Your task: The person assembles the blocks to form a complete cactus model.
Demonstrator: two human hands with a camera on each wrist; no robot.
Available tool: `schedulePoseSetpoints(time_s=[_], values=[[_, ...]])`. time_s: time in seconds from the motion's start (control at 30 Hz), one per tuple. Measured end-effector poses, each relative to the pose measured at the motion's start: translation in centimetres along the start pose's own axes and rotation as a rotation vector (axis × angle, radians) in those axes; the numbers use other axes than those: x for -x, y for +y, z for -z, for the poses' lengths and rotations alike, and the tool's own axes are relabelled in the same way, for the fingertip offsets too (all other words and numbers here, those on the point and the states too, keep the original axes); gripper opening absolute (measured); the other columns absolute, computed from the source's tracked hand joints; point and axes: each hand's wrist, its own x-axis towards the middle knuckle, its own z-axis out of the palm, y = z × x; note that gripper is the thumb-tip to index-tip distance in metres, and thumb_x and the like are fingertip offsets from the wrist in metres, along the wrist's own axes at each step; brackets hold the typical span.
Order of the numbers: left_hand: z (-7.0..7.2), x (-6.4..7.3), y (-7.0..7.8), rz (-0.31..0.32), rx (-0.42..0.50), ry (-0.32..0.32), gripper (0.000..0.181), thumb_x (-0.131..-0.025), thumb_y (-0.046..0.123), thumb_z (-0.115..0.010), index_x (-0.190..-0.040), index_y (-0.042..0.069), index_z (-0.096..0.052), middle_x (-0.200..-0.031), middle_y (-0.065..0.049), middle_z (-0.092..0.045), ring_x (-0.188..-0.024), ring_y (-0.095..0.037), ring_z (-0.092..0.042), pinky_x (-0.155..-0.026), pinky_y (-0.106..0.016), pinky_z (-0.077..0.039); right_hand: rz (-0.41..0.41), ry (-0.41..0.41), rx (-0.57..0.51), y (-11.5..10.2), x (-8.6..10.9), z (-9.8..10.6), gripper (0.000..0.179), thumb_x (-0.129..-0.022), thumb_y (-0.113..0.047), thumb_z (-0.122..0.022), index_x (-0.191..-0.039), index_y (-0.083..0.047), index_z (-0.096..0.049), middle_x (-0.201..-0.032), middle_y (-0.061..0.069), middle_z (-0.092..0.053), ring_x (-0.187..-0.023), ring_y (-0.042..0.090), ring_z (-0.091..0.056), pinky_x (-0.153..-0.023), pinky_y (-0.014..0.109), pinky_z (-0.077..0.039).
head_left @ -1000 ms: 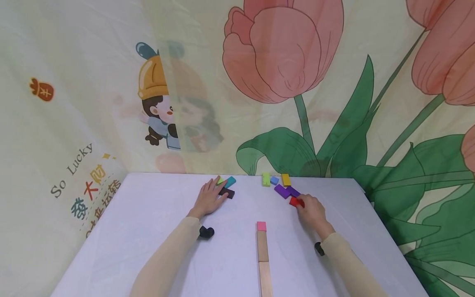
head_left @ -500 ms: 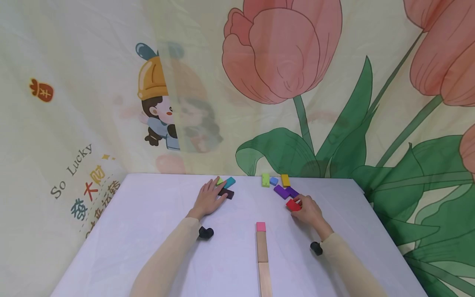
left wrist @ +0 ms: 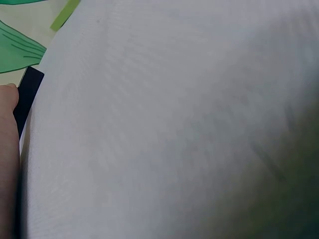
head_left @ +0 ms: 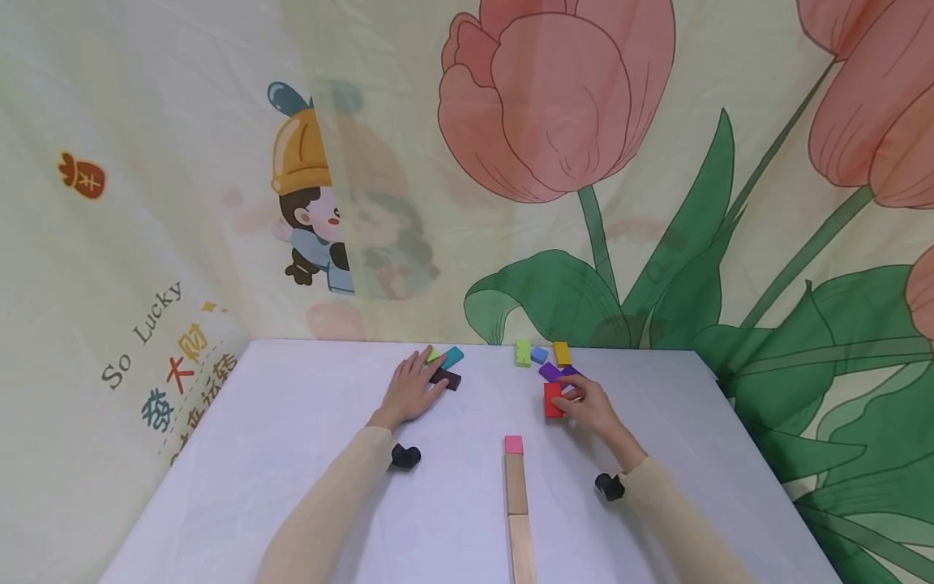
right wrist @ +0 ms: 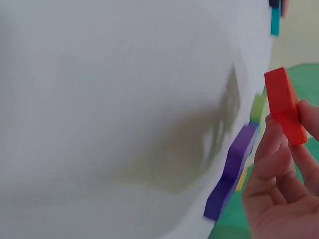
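Note:
Between thumb and fingers my right hand (head_left: 593,408) pinches a red block (head_left: 553,401), which the right wrist view shows raised off the white table with a shadow below. Just behind it lie two purple blocks (head_left: 550,372), partly covered by the fingers. My left hand (head_left: 410,391) lies flat with fingers spread at the far left, over a black block (head_left: 447,379) and a light green block (head_left: 433,355). A teal block (head_left: 453,358) sits beside its fingertips. In the left wrist view, the thumb is against the black block (left wrist: 29,94).
A row of two wooden blocks (head_left: 516,484) with a pink block (head_left: 514,444) at its far end runs up the middle of the white table (head_left: 292,462). Along the back edge are a green block (head_left: 523,353), a blue block (head_left: 539,355) and a yellow block (head_left: 562,354).
My right hand has lifted the red block and carried it left, turning it from slanted to upright in the head view. The left hand has stayed in place.

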Motion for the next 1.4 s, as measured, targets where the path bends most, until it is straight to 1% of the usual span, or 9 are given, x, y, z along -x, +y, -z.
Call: schedulePoseSetpoints(time_s=[0.17, 0.3, 0.43, 0.53, 0.8, 0.93, 1.1, 1.27, 1.4], values=[[0.1, -0.1, -0.1, 0.007, -0.001, -0.010, 0.059, -0.101, 0.046, -0.044, -0.154, 0.021, -0.035, -0.162, -0.014, -0.022, -0.147, -0.042, -0.017, -0.117, -0.057, -0.014, 0.034, -0.039, -0.084, -1.1, 0.3, -2.2, 0.040, -0.088, -0.011, -0.074, -0.125, 0.000, -0.061, -0.099, 0.016, -0.066, -0.089, 0.027, -0.062, -0.070, 0.030, -0.056], [0.0, -0.1, -0.1, 0.005, -0.001, -0.009, 0.060, -0.101, 0.046, -0.045, -0.154, 0.020, -0.036, -0.162, -0.014, -0.022, -0.147, -0.042, -0.018, -0.117, -0.057, -0.014, 0.003, -0.028, -0.117, -1.7, 0.4, -3.9, 0.039, -0.087, -0.009, -0.074, -0.124, -0.003, -0.064, -0.102, 0.013, -0.064, -0.095, 0.027, -0.060, -0.071, 0.030, -0.056], [-0.1, -0.1, -0.2, 0.011, -0.003, -0.018, 0.060, -0.101, 0.045, -0.045, -0.155, 0.021, -0.035, -0.162, -0.014, -0.021, -0.147, -0.041, -0.017, -0.117, -0.057, -0.014, 0.001, -0.040, -0.116, -2.0, 0.5, -5.0, 0.039, -0.088, -0.007, -0.074, -0.125, -0.004, -0.064, -0.098, 0.012, -0.063, -0.089, 0.025, -0.059, -0.067, 0.029, -0.055], [-0.2, 0.0, -0.2, 0.004, 0.003, -0.007, 0.060, -0.101, 0.045, -0.045, -0.154, 0.021, -0.035, -0.161, -0.014, -0.022, -0.146, -0.041, -0.018, -0.117, -0.058, -0.014, 0.020, -0.061, -0.109, -2.2, 0.7, -5.5, 0.039, -0.088, -0.006, -0.074, -0.125, -0.004, -0.064, -0.094, 0.011, -0.063, -0.084, 0.022, -0.057, -0.063, 0.028, -0.053], [-0.4, 0.1, -0.2, -0.030, 0.012, 0.059, 0.058, -0.101, 0.045, -0.045, -0.152, 0.017, -0.040, -0.158, -0.018, -0.028, -0.143, -0.044, -0.023, -0.115, -0.060, -0.017, 0.022, -0.092, -0.109, -2.2, 1.2, -6.1, 0.035, -0.087, -0.005, -0.073, -0.122, -0.004, -0.065, -0.090, 0.008, -0.060, -0.077, 0.020, -0.055, -0.064, 0.028, -0.051], [-0.3, 0.1, -0.1, -0.025, 0.018, 0.048, 0.059, -0.102, 0.046, -0.043, -0.153, 0.018, -0.037, -0.160, -0.017, -0.025, -0.145, -0.043, -0.020, -0.117, -0.058, -0.013, 0.027, -0.100, -0.090, -1.9, 1.3, -6.1, 0.034, -0.088, -0.006, -0.073, -0.121, -0.004, -0.065, -0.093, 0.010, -0.061, -0.078, 0.020, -0.055, -0.064, 0.028, -0.051], [-0.1, 0.2, 0.1, -0.025, 0.026, 0.050, 0.059, -0.102, 0.048, -0.042, -0.153, 0.018, -0.039, -0.159, -0.017, -0.026, -0.144, -0.044, -0.021, -0.116, -0.059, -0.015, 0.034, -0.114, -0.052, -1.9, 1.3, -6.2, 0.032, -0.089, -0.008, -0.072, -0.119, -0.005, -0.066, -0.097, 0.009, -0.062, -0.079, 0.020, -0.054, -0.063, 0.028, -0.048], [0.1, 0.0, 0.0, 0.017, 0.016, -0.017, 0.059, -0.102, 0.047, -0.043, -0.155, 0.022, -0.035, -0.162, -0.013, -0.020, -0.148, -0.040, -0.016, -0.118, -0.056, -0.012, 0.049, -0.124, -0.006, -1.8, 1.2, -6.4, 0.030, -0.089, -0.007, -0.071, -0.119, -0.004, -0.065, -0.097, 0.008, -0.063, -0.081, 0.020, -0.054, -0.065, 0.028, -0.049], [-0.1, -0.1, -0.1, 0.025, -0.001, -0.024, 0.059, -0.101, 0.046, -0.045, -0.155, 0.022, -0.035, -0.162, -0.012, -0.021, -0.148, -0.040, -0.016, -0.118, -0.056, -0.013, 0.060, -0.126, 0.017, -1.8, 1.2, -6.3, 0.030, -0.090, -0.006, -0.070, -0.119, -0.002, -0.064, -0.096, 0.008, -0.063, -0.082, 0.020, -0.053, -0.066, 0.027, -0.048]])
